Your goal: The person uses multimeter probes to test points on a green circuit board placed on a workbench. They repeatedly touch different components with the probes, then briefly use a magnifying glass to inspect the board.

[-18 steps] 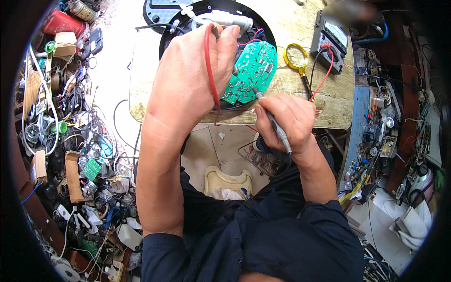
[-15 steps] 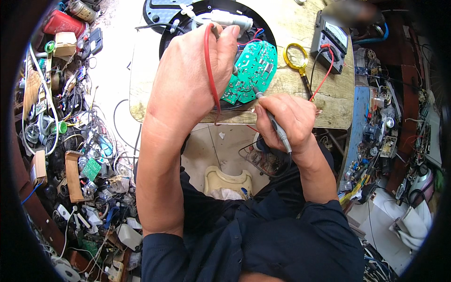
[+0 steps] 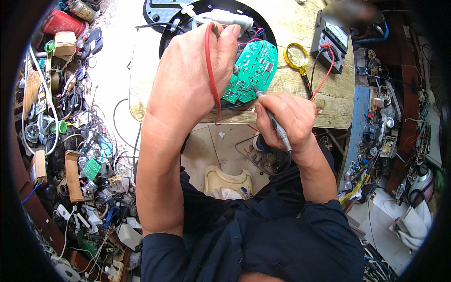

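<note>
A green circuit board [image 3: 257, 66] lies over the near part of a round black housing [image 3: 268, 35] on the wooden table. My left hand [image 3: 195, 70] is closed round a test probe [image 3: 235, 70] with a red lead [image 3: 210, 70] draped over the back of the hand; its tip region points at the board's left part, partly hidden by my fingers. In my right hand [image 3: 292, 117] is a grey test probe [image 3: 277, 124], tilted, its tip at the board's lower middle. Whether either tip touches the board I cannot tell.
A multimeter [image 3: 331, 42] with red and black leads stands at the far right of the table [image 3: 329, 105], beside a yellow-rimmed magnifying glass [image 3: 296, 56]. A white cylindrical part [image 3: 230, 19] sits in the housing. Heaps of electronic scrap [image 3: 94, 155] fill the left; more parts crowd the right.
Both hands and probes stay almost in place. The loose dark lead below the table edge has shifted slightly.
</note>
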Motion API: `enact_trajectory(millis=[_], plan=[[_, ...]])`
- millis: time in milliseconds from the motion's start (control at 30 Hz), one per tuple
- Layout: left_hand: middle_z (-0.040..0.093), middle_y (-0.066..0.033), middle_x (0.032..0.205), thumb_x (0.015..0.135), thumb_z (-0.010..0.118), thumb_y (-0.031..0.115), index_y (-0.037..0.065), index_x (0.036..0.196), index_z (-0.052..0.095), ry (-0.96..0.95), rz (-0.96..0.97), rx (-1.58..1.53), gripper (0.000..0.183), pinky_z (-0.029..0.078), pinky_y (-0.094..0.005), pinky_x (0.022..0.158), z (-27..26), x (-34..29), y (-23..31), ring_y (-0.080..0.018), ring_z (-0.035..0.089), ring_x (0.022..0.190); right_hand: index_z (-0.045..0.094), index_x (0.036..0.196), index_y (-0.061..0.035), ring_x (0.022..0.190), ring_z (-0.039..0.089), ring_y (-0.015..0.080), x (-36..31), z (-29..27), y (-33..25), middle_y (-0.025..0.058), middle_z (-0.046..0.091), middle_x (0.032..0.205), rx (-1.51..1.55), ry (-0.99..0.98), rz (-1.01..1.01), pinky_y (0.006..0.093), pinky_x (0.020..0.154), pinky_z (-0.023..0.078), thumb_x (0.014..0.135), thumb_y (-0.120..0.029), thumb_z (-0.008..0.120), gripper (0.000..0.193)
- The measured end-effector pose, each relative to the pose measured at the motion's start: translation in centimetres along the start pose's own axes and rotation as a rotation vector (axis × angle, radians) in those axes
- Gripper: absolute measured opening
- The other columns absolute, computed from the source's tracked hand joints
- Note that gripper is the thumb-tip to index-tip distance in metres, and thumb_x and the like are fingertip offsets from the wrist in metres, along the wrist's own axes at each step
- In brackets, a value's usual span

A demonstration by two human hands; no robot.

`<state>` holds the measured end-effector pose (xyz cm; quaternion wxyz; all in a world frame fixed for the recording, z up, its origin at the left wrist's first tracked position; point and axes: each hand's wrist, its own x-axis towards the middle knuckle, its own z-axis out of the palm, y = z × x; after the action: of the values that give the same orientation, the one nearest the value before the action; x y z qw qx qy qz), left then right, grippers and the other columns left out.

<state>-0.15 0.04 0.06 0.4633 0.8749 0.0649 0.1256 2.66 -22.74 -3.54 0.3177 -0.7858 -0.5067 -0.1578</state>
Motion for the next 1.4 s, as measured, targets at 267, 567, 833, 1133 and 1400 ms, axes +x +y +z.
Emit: enact_trajectory(millis=[267,567,833,1133,1400], plan=[[0.059,-0.0042,0.057,0.115,0.055,0.037,0.001,0.091,0.068,-0.005,-0.016,0.000,0.046,0.045,-0.0314,0.051,0.0,0.0,0.0,-0.0125,0.060,0.052,0.070,0.099,-0.0023,0.061,0.069,0.0253,0.1,0.0,0.0,0.0090,0.070,0.079,-0.002,-0.011,-0.005,0.0368,0.054,0.054,0.077,0.001,0.083,0.026],[0.059,-0.0044,0.057,0.115,0.055,0.037,0.001,0.090,0.068,-0.003,-0.020,0.006,0.046,0.045,-0.0311,0.051,0.2,0.1,0.0,-0.0123,0.062,0.053,0.068,0.099,-0.0006,0.059,0.067,0.0269,0.6,-0.3,0.1,0.0094,0.066,0.075,0.027,-0.029,-0.018,0.0373,0.052,0.052,0.074,0.003,0.081,0.028],[0.059,-0.0036,0.057,0.115,0.056,0.038,0.001,0.089,0.067,0.007,-0.014,-0.039,0.046,0.043,-0.0297,0.051,0.3,0.1,-0.2,-0.0106,0.057,0.051,0.068,0.098,-0.0012,0.060,0.067,0.0273,0.8,-0.5,-0.2,0.0099,0.065,0.078,0.035,-0.038,0.008,0.0385,0.052,0.052,0.076,0.003,0.081,0.027],[0.063,-0.0237,0.073,0.111,0.060,0.019,-0.004,0.090,0.064,-0.005,-0.031,-0.049,0.031,0.052,-0.0467,0.059,0.1,0.2,0.9,-0.0452,0.066,0.070,0.068,0.096,-0.0026,0.062,0.068,0.0275,1.0,-0.5,-0.3,0.0101,0.067,0.079,0.034,-0.033,0.056,0.0386,0.054,0.053,0.079,0.001,0.080,0.021],[0.065,-0.0227,0.073,0.112,0.060,0.021,-0.003,0.091,0.065,-0.013,-0.065,-0.058,0.032,0.053,-0.0451,0.060,0.1,0.2,1.0,-0.0430,0.068,0.068,0.068,0.095,-0.0028,0.062,0.068,0.0274,0.9,-0.6,-0.3,0.0097,0.067,0.079,0.043,-0.033,0.071,0.0389,0.054,0.053,0.080,0.001,0.079,0.019]])
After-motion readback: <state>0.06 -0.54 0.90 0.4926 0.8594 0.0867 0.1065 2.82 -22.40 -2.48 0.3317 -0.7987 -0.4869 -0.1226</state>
